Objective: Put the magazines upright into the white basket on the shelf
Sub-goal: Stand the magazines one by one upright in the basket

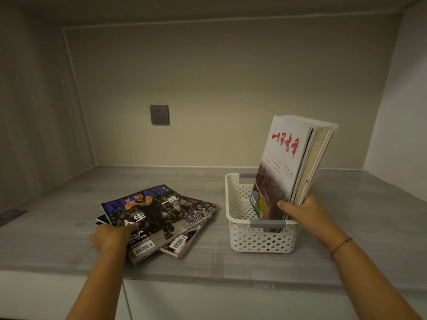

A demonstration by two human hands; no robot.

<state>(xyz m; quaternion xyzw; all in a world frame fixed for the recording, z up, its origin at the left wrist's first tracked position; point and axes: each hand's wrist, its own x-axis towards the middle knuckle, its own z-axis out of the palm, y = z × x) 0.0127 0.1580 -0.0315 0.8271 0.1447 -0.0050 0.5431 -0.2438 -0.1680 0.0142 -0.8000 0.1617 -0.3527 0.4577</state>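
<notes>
A white perforated basket (240, 236) with grey handles stands on the grey shelf, right of centre. Several magazines (288, 158) stand upright in it, leaning right; the front one has a white cover with red lettering. My right hand (300, 211) grips this bundle at its lower edge, thumb on the front cover. To the left, a loose pile of magazines (161, 215) lies flat, topped by a dark basketball cover. My left hand (113, 236) pinches the top magazine at its near left corner, thumb on the cover.
The shelf (231, 266) is a deep alcove with walls at left, right and back. A grey wall socket (159, 114) sits on the back wall. A dark flat object (11, 215) lies at the far left edge. White cabinet fronts run below the shelf.
</notes>
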